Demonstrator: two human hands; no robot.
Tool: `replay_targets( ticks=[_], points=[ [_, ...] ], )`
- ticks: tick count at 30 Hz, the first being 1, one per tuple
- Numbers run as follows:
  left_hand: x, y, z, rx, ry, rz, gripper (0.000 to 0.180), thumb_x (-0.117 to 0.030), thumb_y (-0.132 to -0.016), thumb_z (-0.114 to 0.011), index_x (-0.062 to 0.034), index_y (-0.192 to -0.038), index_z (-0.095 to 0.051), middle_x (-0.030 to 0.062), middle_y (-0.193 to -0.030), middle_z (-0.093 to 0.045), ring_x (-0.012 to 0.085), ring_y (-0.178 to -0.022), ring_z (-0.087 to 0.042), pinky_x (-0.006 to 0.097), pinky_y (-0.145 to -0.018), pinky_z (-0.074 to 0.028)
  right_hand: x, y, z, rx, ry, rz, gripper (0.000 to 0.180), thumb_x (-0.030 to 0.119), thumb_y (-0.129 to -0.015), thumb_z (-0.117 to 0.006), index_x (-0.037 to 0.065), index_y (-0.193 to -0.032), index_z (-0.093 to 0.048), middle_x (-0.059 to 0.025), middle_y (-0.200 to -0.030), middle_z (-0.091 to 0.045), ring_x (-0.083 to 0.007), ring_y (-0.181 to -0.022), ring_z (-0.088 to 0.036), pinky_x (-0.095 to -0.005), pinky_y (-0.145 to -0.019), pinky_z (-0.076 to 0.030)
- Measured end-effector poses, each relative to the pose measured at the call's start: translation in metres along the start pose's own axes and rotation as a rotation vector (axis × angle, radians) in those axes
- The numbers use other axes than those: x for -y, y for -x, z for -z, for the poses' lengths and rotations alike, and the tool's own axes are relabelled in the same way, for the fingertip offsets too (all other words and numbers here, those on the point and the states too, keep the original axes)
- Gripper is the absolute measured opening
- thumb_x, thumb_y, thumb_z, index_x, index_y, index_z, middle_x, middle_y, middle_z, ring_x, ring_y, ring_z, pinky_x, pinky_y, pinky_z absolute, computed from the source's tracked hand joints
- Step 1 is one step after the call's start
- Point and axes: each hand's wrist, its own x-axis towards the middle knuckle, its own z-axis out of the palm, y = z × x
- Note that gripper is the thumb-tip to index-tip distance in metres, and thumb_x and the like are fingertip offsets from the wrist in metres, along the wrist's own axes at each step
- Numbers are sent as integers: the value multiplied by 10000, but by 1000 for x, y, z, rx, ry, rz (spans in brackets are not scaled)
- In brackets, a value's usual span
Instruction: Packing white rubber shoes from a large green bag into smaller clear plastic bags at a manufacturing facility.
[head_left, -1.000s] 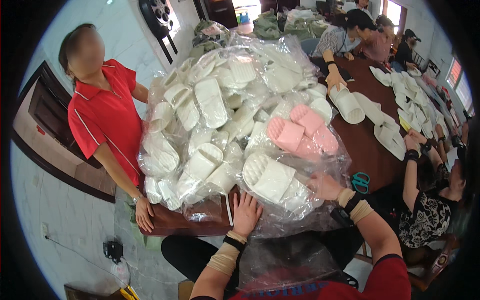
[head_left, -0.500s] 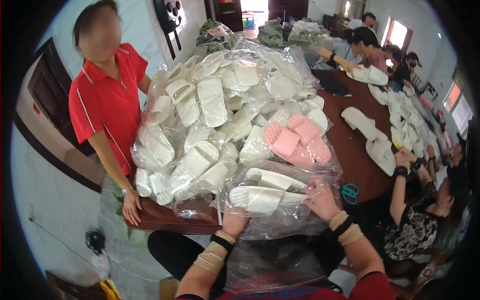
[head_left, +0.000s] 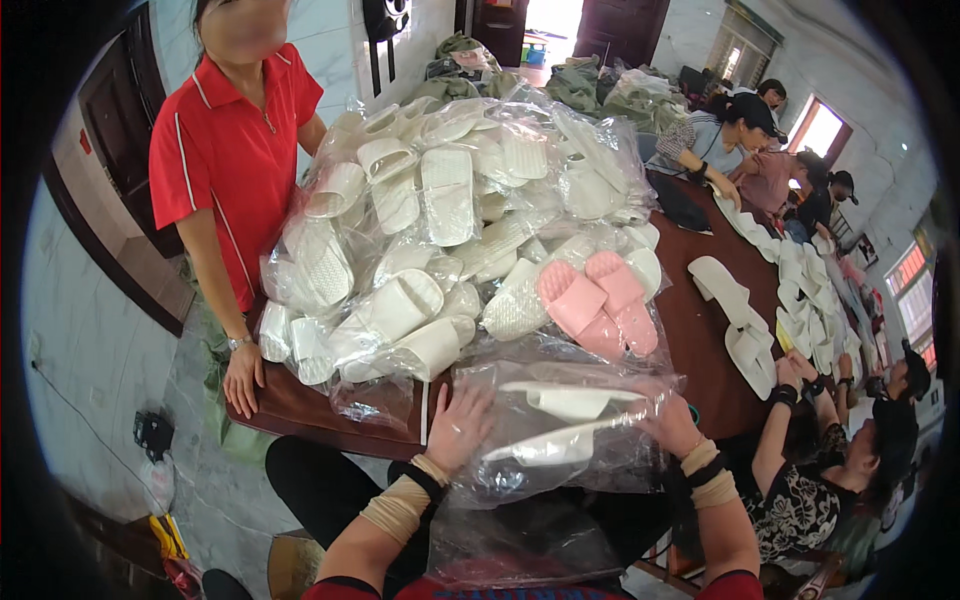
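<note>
A clear plastic bag (head_left: 500, 480) with a pair of white slippers (head_left: 575, 403) inside is in front of me at the table's near edge. The slippers are turned on their sides, one above the other. My left hand (head_left: 463, 418) lies against the bag's left side with its fingers stretched out. At the opposite end, my right hand (head_left: 670, 415) is closed on the plastic beside the slippers; the film partly covers its fingers. Just beyond the bag, a pair of pink slippers (head_left: 598, 300) rests on a large heap of bagged white slippers (head_left: 450, 195).
A person in a red shirt (head_left: 235, 150) stands at the left, one hand on the brown table (head_left: 700, 330). Loose white slippers (head_left: 735, 325) lie on the right half. Several co-workers sit along the right side, one in a patterned top (head_left: 800, 510). Green sacks (head_left: 575, 85) are piled behind.
The bagged slippers have tipped from lying with the insoles up onto their sides. My left hand has come up from under the bag to its left side. The view has shifted slightly.
</note>
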Motion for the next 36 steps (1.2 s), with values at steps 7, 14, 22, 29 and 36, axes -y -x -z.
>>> replay_targets(
  ticks=[7, 14, 22, 29, 36],
  points=[
    [1, -4, 3, -70, 26, -10, 502, -319, -920, -601, -106, -1366, -507, 116, -1493, -406, 324, -1432, -305, 560, -1153, -199, 8, 20, -8, -55, 190, -62, 118, 123, -744, -650, 96, -858, -650, -95, -1117, -655, -317, -956, -626, -423, -839, -508],
    [25, -5, -2, -6, 346, 3, 489, -172, -928, -572, -89, -1399, -470, 132, -1483, -421, 335, -1453, -269, 561, -1166, -149, -5, 27, -22, 2, 166, -175, 210, 174, -702, -711, 64, -871, -653, -172, -1151, -629, -360, -1071, -604, -450, -892, -500],
    [1, -7, 54, -374, 744, 336, 263, -73, -997, -496, 5, -1226, -599, 185, -1205, -639, 315, -1134, -617, 352, -945, -477, 7, 23, -18, -21, 248, -116, 213, 169, -710, -722, 72, -876, -629, -117, -1127, -641, -329, -1038, -609, -431, -882, -493],
    [-7, 2, 9, -78, 155, 97, 485, -217, -975, -532, -100, -1436, -441, 105, -1522, -377, 282, -1427, -325, 597, -1143, -186, 24, 21, 6, -10, 312, -117, 189, 153, -715, -713, 80, -863, -624, -96, -1127, -628, -307, -1002, -606, -414, -847, -489],
    [-12, -4, 11, -76, -85, 89, 515, -285, -932, -576, -125, -1410, -473, 66, -1529, -378, 252, -1413, -345, 612, -1136, -181, 19, 73, 96, -155, 522, -564, 277, 39, -731, -696, 14, -998, -627, -145, -1124, -605, -362, -1025, -580, -425, -856, -490]
  ],
)
